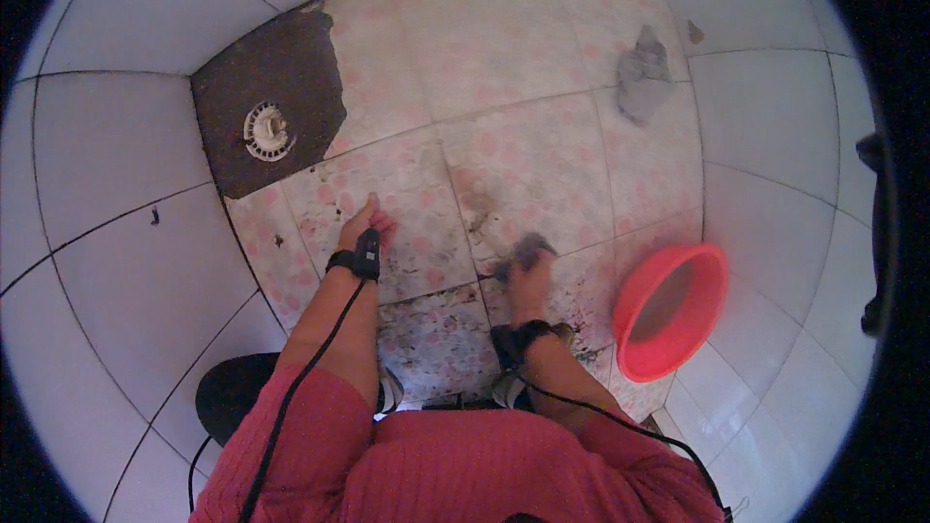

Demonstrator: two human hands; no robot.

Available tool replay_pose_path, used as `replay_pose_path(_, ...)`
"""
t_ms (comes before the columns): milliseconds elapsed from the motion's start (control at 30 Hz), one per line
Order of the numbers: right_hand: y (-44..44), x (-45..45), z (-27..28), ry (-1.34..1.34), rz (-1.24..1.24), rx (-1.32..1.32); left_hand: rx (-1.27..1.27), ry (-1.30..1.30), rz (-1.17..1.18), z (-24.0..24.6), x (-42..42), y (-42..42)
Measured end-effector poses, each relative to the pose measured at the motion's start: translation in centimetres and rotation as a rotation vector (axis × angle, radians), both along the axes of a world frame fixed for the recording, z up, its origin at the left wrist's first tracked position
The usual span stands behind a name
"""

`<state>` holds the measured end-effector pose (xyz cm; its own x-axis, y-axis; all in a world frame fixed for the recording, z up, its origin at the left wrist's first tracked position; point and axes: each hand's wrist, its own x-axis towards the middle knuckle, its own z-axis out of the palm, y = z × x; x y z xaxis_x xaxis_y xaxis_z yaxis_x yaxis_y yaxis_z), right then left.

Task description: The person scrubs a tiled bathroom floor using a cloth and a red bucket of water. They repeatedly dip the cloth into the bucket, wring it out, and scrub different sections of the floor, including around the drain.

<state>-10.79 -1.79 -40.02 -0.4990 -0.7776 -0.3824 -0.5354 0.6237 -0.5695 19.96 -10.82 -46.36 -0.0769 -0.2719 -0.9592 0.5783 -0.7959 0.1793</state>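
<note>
My right hand (530, 287) is shut on a dark grey scrubbing pad or cloth (534, 247), too blurred to name more exactly. It is at the patterned floor tiles (541, 181), by a dirty joint between them. To the left, my left hand (367, 224) hovers over or rests near a tile, thumb stretched out and fingers loosely curled; nothing shows in it. Dark grime and loose specks cover the tile (432, 341) just before my feet. Brown smears mark the tile ahead of my right hand.
A red plastic basin (628, 327) with murky liquid stands tilted-looking at the right wall. A crumpled grey plastic bag or cloth (643, 80) lies at the far right. Far left, a round floor drain (269, 131) sits in a dark untiled patch (309, 65). White tiled walls (116, 131) enclose the floor.
</note>
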Motion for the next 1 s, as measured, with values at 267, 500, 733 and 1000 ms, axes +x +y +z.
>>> replay_pose_path(267,-11.2,7.8,0.0,-0.266,0.17,-0.203,-0.091,0.06,-0.102,0.2,0.4,-0.3)
replay_pose_path(500,-2.6,0.3,1.2,-0.204,-0.121,-0.044,0.074,-0.141,-0.061,2.4,-1.4,-1.2)
replay_pose_path(733,-12.3,12.2,-1.4,-0.459,0.308,-0.111,-0.023,0.024,-0.051,0.4,-0.5,-0.4)
replay_pose_path(1000,-11.3,0.6,1.9,-0.095,-0.029,-0.274,0.024,-0.04,-0.048,1.6,-0.5,-0.3)
